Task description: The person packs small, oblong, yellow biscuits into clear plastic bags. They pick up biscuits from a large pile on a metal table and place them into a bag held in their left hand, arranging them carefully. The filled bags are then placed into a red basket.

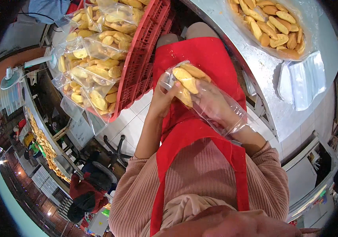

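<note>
Above the apron (204, 51), the left hand (164, 94) clamps the filled end of the bag (232, 103) from outside, probably to steady the slices (185, 80), while the right hand (215, 103) sits inside against them, finger closure indeterminable.

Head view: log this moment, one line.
left hand: holds clear bag; right hand: inside bag, by yellow pieces; red crate: filled bags

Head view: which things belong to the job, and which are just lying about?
In the job, apparently:
held bag of yellow pieces
heaped yellow pieces
stacked clear bags
red crate
filled bags

Just about, apparently:
blue cloth
black chair base
</note>
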Demonstrator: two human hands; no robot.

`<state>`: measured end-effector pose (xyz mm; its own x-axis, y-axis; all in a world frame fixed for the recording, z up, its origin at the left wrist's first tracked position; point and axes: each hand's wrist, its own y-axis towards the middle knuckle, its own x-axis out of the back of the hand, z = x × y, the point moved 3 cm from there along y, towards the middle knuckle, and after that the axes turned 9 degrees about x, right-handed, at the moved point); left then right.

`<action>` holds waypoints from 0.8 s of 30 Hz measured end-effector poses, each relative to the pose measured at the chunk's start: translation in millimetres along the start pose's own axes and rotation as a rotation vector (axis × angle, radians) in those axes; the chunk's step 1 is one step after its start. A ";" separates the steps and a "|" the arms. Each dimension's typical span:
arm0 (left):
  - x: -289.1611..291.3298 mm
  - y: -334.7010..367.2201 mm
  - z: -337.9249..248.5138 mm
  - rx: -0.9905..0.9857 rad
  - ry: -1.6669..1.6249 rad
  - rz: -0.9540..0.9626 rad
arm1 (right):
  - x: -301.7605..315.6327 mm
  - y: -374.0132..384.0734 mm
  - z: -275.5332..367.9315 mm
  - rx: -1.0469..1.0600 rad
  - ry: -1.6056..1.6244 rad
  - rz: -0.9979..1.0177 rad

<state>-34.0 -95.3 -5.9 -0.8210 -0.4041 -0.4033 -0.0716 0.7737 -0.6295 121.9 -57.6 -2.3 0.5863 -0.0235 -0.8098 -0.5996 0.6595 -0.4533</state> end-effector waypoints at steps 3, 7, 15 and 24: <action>3.4 1.4 -2.2 0.057 -0.038 0.026 | -8.2 -3.4 2.8 -0.073 -0.196 -0.045; 7.0 -0.3 -5.2 -0.020 -0.030 0.016 | -1.2 -8.1 5.5 -0.059 -0.122 0.235; 9.4 1.2 3.2 -0.044 0.015 -0.010 | 19.2 -5.9 6.0 -0.030 -0.754 0.412; 0.5 -0.8 1.7 -0.057 -0.051 -0.079 | 33.7 -1.5 8.3 -0.180 -0.606 0.385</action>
<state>-33.4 -96.9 -6.8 -0.7817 -0.4882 -0.3880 -0.1683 0.7642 -0.6226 147.1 -53.2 -25.8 0.4828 0.6385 -0.5994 -0.8733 0.4024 -0.2748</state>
